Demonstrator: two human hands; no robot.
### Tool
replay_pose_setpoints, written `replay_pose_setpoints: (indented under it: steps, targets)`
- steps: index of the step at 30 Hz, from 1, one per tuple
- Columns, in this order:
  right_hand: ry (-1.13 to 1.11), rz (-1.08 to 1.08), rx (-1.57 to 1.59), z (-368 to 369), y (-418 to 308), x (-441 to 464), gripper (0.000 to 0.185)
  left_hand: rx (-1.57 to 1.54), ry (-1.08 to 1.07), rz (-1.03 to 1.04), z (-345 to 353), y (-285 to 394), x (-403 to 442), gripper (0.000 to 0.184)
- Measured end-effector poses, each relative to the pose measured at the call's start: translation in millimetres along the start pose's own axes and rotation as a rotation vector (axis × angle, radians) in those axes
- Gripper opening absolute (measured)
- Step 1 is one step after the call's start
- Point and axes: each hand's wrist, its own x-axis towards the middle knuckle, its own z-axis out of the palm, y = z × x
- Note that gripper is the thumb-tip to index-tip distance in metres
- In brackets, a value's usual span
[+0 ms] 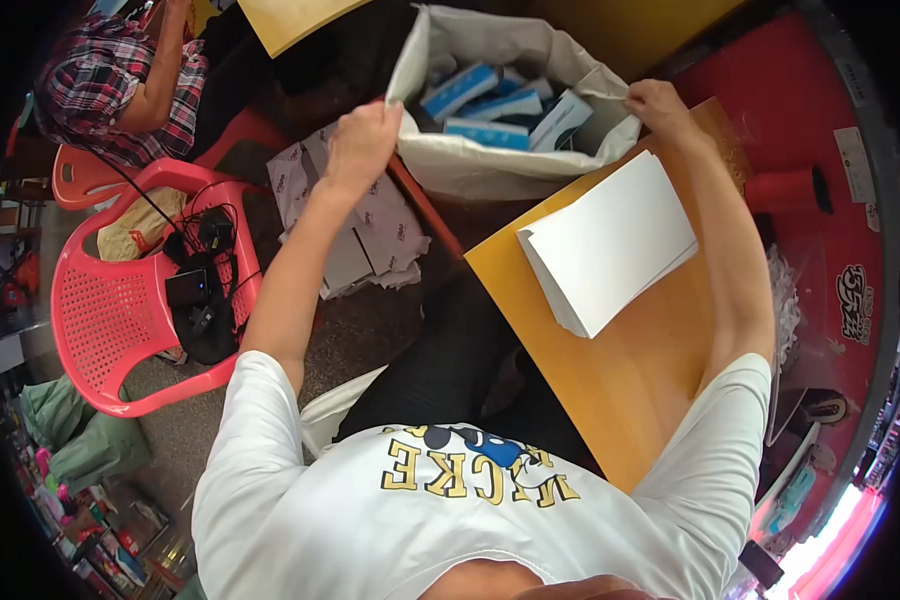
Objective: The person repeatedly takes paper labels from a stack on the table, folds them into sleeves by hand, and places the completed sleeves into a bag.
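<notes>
Bag [490,168]: far side, centre, mouth up, beyond the far left edge of the bench [655,395]. We can't see what its base sits on. Left hand [365,148]: closed, pinching the rim at its left end. Right hand [662,112]: closed, pinching the rim at its right end. Mouth is held wide between them.

Handling, our guess: wall looks soft and creased, so it should fold and sag wherever nobody holds it; tough enough to pull on, not fragile. Boxes [487,133] inside lie loose and jumbled; each looks light and crushable, but together they may give the bag some weight and shift if it tips. We'd rate the two rim ends as good holds: opposite, level, clear of the boxes. One-sided grip would probably let the mouth slump. Paper [618,245] on the bench, near right of the bag, looks loose and slippery; we'd keep elbows off.
</notes>
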Motion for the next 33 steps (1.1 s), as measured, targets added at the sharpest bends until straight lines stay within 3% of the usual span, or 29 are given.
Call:
replay_pose_setpoints:
  steps: [3,5,6,8,10,12,16,18,20,22,24,26,33]
  targets:
    - [-0.049,0.084,-0.003,-3,-13,-8,0.022,-0.029,-0.039,-0.079,-6,1,-6,0.045]
    - [0.066,0.254,0.297,-12,-28,-21,0.027,-0.046,-0.046,-0.127,-9,0,-19,0.045]
    - [0.107,0.161,0.138,-16,-24,-25,0.031,-0.140,-0.031,-0.125,-9,-1,-26,0.044]
    - [0.188,0.253,0.359,-58,-81,-54,0.034,-0.240,-0.038,-0.114,-7,-1,-48,0.045]
    - [0.186,0.345,0.267,-86,-120,-90,0.031,-0.360,0.012,-0.095,-5,-6,-81,0.047]
    - [0.246,0.339,0.567,-97,-149,-131,0.030,-0.453,-0.078,-0.142,0,-11,-125,0.046]
    - [0.195,0.359,0.511,-78,-226,-210,0.031,-0.427,-0.211,-0.130,27,-31,-238,0.045]
    - [0.276,0.186,0.050,-56,-249,-230,0.038,-0.395,-0.368,-0.153,33,-26,-288,0.057]
    - [0.301,0.193,-0.010,-39,-266,-238,0.043,-0.227,-0.449,-0.042,21,-14,-303,0.062]
    - [0.388,0.155,-0.247,-20,-269,-236,0.035,-0.198,-0.460,0.036,20,-13,-296,0.063]
    - [0.452,0.142,-0.283,-8,-271,-236,0.030,-0.176,-0.465,0.117,23,-14,-293,0.065]
    - [0.565,0.116,-0.293,-4,-270,-233,0.017,-0.168,-0.521,0.073,29,-18,-292,0.066]
    - [0.622,0.162,-0.100,-7,-276,-240,0.010,-0.152,-0.496,0.055,28,-14,-299,0.065]
